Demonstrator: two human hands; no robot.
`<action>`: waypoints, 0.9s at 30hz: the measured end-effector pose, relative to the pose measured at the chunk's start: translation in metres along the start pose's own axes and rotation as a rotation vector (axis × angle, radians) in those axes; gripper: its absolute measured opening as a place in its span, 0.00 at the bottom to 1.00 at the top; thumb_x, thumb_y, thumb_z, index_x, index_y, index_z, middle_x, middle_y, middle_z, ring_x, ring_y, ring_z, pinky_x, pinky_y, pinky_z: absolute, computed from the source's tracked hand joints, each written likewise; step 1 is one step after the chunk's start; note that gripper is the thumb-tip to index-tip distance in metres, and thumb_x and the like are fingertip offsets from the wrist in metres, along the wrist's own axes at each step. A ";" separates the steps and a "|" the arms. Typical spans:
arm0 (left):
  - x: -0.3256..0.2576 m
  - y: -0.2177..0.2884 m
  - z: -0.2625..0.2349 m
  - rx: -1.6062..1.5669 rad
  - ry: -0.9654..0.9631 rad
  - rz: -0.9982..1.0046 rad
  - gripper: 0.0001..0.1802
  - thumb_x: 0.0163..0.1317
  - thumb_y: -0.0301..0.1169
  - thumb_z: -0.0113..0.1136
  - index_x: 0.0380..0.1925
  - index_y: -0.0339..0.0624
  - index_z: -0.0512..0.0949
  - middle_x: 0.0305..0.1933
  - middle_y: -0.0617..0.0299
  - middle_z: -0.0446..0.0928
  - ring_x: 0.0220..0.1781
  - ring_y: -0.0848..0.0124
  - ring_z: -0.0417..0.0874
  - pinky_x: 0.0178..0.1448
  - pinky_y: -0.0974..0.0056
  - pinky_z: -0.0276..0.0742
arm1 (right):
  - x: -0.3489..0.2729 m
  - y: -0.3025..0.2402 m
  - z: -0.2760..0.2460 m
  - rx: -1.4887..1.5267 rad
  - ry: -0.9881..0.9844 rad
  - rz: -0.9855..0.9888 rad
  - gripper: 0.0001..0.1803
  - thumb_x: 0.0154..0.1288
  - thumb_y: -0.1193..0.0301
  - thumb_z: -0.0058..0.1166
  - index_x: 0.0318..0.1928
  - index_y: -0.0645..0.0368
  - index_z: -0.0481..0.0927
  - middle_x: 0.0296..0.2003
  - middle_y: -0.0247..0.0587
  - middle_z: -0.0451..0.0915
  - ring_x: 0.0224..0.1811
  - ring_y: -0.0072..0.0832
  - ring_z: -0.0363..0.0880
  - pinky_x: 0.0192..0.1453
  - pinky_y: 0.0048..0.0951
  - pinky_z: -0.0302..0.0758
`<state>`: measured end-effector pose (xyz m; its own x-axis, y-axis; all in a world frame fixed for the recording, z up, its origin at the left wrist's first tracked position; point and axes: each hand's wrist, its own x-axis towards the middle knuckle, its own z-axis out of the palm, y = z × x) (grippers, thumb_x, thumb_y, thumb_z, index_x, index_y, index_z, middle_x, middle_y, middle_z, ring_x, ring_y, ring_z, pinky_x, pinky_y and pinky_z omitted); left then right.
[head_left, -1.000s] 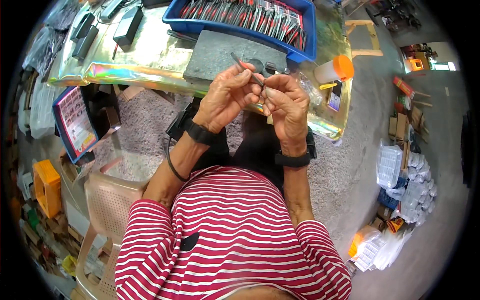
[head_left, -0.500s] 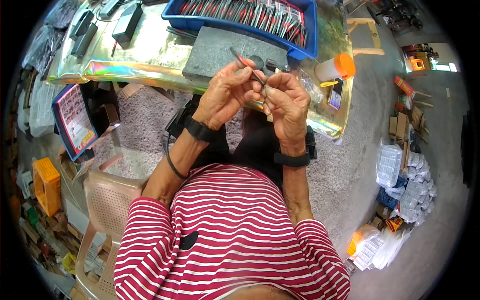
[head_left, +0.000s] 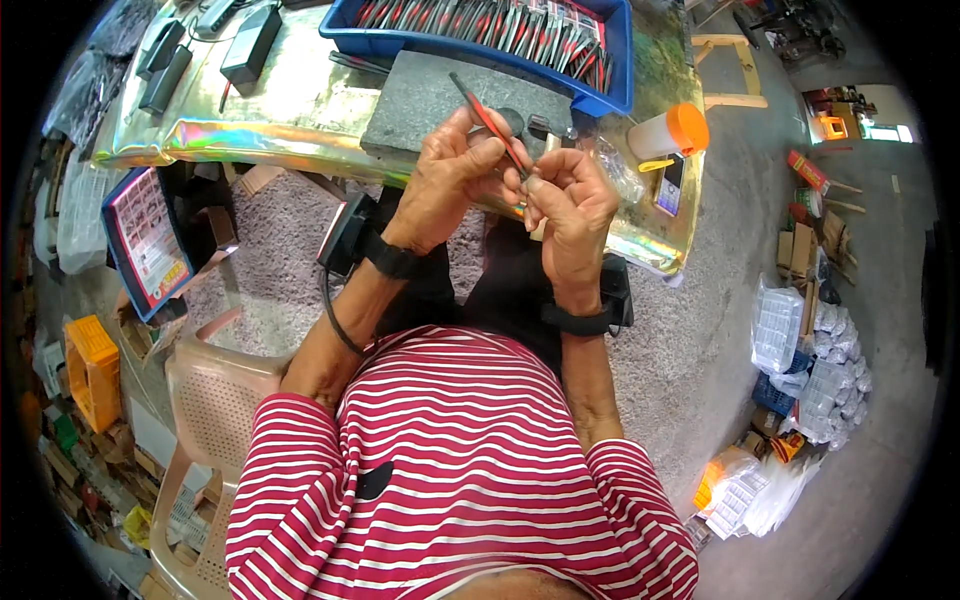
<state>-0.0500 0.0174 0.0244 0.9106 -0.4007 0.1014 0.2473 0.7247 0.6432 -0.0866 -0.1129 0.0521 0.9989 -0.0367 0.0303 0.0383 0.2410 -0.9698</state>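
Note:
My left hand (head_left: 450, 185) is closed around a slim red-and-black stick-like piece (head_left: 487, 120), whose dark end slants up and to the left. The fingers of my right hand (head_left: 575, 205) pinch at the lower end of the same piece, close against the left fingertips. Exactly what lies between those fingertips is too small to make out. Just beyond the hands, a flat grey stone block (head_left: 425, 100) rests on the table. A small dark round object (head_left: 511, 121) is on the block, partly behind the left fingers.
Behind the block stands a blue bin (head_left: 345, 42) packed with many similar red-and-black pieces. A clear jar with an orange lid (head_left: 688, 128) and a phone (head_left: 670, 188) are at the table's right. Dark boxy devices (head_left: 250, 48) lie at left. A plastic chair (head_left: 215, 400) is beside me.
The red-and-black piece now shows more of its length above my left fingers and is tilted slightly differently. Both hands have shifted only a little and stay together.

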 end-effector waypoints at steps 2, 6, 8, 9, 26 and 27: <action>0.000 -0.003 0.000 0.054 -0.021 0.043 0.10 0.59 0.31 0.47 0.38 0.40 0.63 0.33 0.55 0.73 0.28 0.74 0.77 0.31 0.71 0.78 | -0.001 0.003 0.002 -0.032 0.027 -0.012 0.07 0.50 0.82 0.48 0.33 0.66 0.68 0.24 0.36 0.71 0.17 0.14 0.66 0.18 0.13 0.64; -0.001 -0.001 0.000 0.102 -0.002 0.032 0.10 0.58 0.31 0.48 0.38 0.40 0.64 0.33 0.56 0.73 0.30 0.75 0.76 0.32 0.72 0.78 | -0.001 0.011 0.004 -0.118 0.070 -0.106 0.07 0.53 0.82 0.46 0.34 0.64 0.66 0.25 0.34 0.70 0.20 0.13 0.67 0.20 0.13 0.66; -0.004 0.000 0.000 0.201 0.070 0.010 0.10 0.58 0.31 0.49 0.37 0.39 0.65 0.33 0.58 0.73 0.29 0.76 0.76 0.32 0.72 0.78 | 0.000 0.016 0.004 -0.241 0.086 -0.138 0.06 0.54 0.82 0.45 0.34 0.64 0.66 0.25 0.33 0.68 0.21 0.13 0.68 0.22 0.14 0.68; -0.004 0.001 0.002 0.200 0.070 0.010 0.10 0.58 0.31 0.49 0.37 0.39 0.65 0.33 0.58 0.73 0.29 0.76 0.76 0.32 0.72 0.78 | 0.001 0.019 0.004 -0.287 0.090 -0.157 0.06 0.54 0.82 0.44 0.34 0.63 0.66 0.25 0.32 0.68 0.23 0.13 0.68 0.23 0.14 0.68; 0.013 -0.002 -0.006 0.734 0.246 0.226 0.02 0.54 0.22 0.49 0.28 0.38 0.69 0.17 0.65 0.72 0.20 0.82 0.72 0.22 0.76 0.67 | 0.012 0.037 0.006 -0.115 0.091 -0.055 0.10 0.54 0.79 0.43 0.38 0.67 0.64 0.28 0.38 0.69 0.22 0.15 0.67 0.19 0.14 0.66; 0.016 -0.003 -0.005 0.734 0.245 0.226 0.02 0.54 0.22 0.49 0.28 0.38 0.69 0.17 0.65 0.72 0.20 0.82 0.72 0.22 0.76 0.67 | 0.014 0.036 0.006 -0.115 0.092 -0.055 0.10 0.54 0.79 0.43 0.38 0.67 0.64 0.28 0.38 0.69 0.22 0.15 0.67 0.19 0.14 0.66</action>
<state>-0.0341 0.0118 0.0203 0.9804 -0.0924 0.1738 -0.1545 0.1859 0.9703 -0.0714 -0.0993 0.0191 0.9884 -0.1363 0.0667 0.0838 0.1241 -0.9887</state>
